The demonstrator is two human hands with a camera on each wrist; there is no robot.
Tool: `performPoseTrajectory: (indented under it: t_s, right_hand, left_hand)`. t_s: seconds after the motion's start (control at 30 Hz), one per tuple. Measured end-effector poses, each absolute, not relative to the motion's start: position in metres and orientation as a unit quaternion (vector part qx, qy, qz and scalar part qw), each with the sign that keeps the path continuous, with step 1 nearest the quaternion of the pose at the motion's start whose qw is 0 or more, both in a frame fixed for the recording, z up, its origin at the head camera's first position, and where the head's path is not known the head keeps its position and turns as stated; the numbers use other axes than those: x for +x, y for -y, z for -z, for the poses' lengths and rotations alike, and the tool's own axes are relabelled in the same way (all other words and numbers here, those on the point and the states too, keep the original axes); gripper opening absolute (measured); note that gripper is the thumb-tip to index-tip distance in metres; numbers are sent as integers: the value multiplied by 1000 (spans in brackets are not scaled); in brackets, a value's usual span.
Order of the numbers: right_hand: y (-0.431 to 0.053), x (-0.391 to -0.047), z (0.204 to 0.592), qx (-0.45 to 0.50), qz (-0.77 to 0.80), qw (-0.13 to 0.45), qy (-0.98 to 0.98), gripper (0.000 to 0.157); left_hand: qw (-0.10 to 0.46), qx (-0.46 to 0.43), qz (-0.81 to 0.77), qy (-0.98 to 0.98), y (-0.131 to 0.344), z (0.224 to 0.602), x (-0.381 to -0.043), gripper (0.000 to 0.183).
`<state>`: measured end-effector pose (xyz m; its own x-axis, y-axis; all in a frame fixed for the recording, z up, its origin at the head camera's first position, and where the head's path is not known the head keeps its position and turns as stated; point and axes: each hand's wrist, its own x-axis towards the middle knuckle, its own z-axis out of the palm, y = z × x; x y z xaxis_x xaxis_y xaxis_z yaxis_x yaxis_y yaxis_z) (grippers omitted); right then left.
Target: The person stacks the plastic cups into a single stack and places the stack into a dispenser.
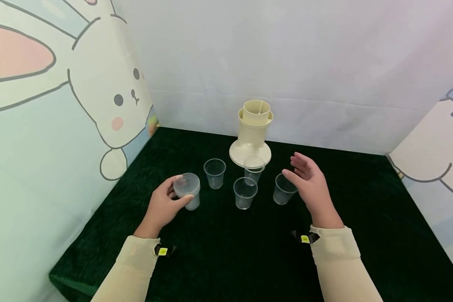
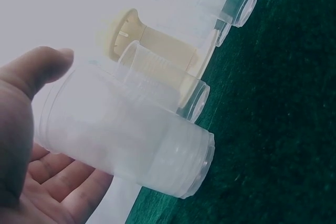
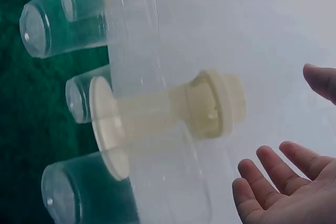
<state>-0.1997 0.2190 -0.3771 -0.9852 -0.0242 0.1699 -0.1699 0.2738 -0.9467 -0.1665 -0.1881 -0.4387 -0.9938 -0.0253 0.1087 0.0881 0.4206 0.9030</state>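
My left hand (image 1: 165,205) curls around a stack of clear plastic cups (image 1: 190,197), thumb at the near side and fingers behind it. In the left wrist view the stack (image 2: 136,129) shows several nested bases, with the thumb near the rim. My right hand (image 1: 309,184) holds nothing, its fingers extended and thumb apart, just right of a single clear plastic cup (image 1: 282,193), partly overlapping it in the head view. In the right wrist view the empty palm (image 3: 289,198) faces the cups.
Other single cups stand upright on the dark green cloth (image 1: 230,251): one at back left (image 1: 215,175), one in the middle (image 1: 244,195), one behind it (image 1: 253,167). A cream plastic holder (image 1: 251,136) with a round base stands behind them, before the white backdrop (image 1: 305,63).
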Motion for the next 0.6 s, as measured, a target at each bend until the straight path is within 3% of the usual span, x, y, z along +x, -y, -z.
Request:
performPoseTrajectory:
  t_s: [0.33,0.6]
  right_hand:
    - [-232,-196,400,23,-593,41,804,78]
    - [-229,-201,421,-8,-568,32,822,93]
  left_hand:
    - [51,-19,537,842,189,442,-164,78]
    - [55,-19,533,844,189,442,-168,78]
